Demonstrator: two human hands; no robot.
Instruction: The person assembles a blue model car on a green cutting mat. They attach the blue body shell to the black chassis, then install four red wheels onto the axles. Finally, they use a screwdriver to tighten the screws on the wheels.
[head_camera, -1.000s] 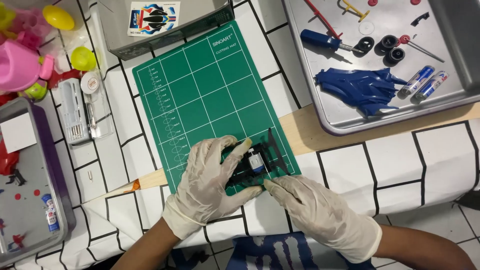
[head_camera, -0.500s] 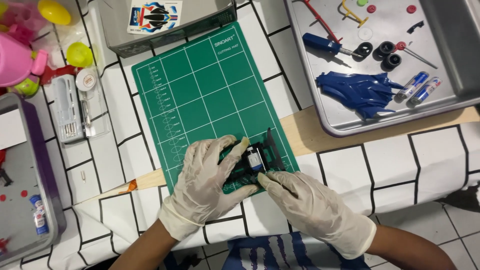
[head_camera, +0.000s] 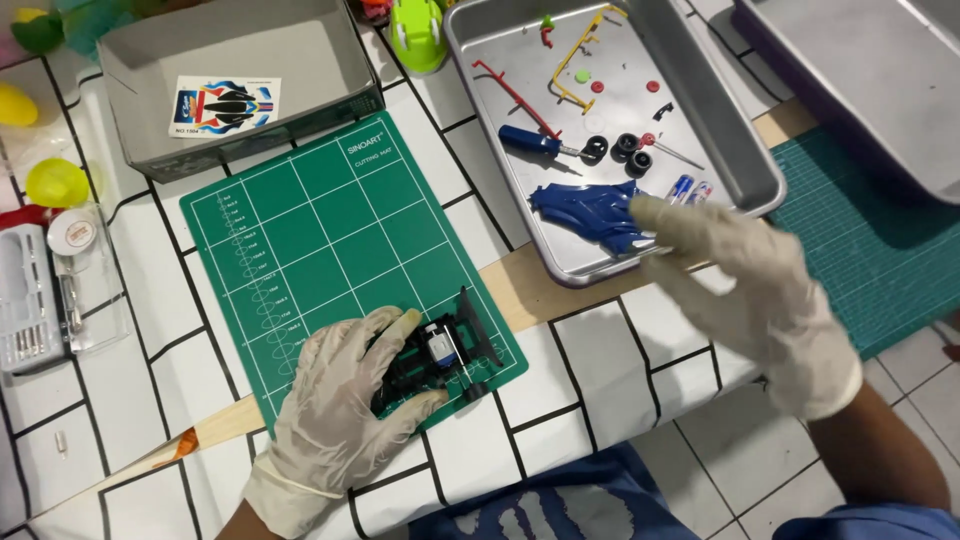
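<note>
Left hand: gloved, clasping the black toy-car chassis on the green cutting mat.
Right hand: gloved, fingers spread, holding nothing, over the metal tray's near rim.
Nearest part: blue car body, just left of the right hand's fingertips.
Chassis axis: slanting up-right across the mat's near corner.

free: upper green mat | blocked: tray rim (right), grey box behind

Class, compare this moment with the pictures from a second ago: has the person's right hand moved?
Yes. The right hand has left the black toy car chassis on the green cutting mat and risen toward the metal tray, over the blue car body.
</note>
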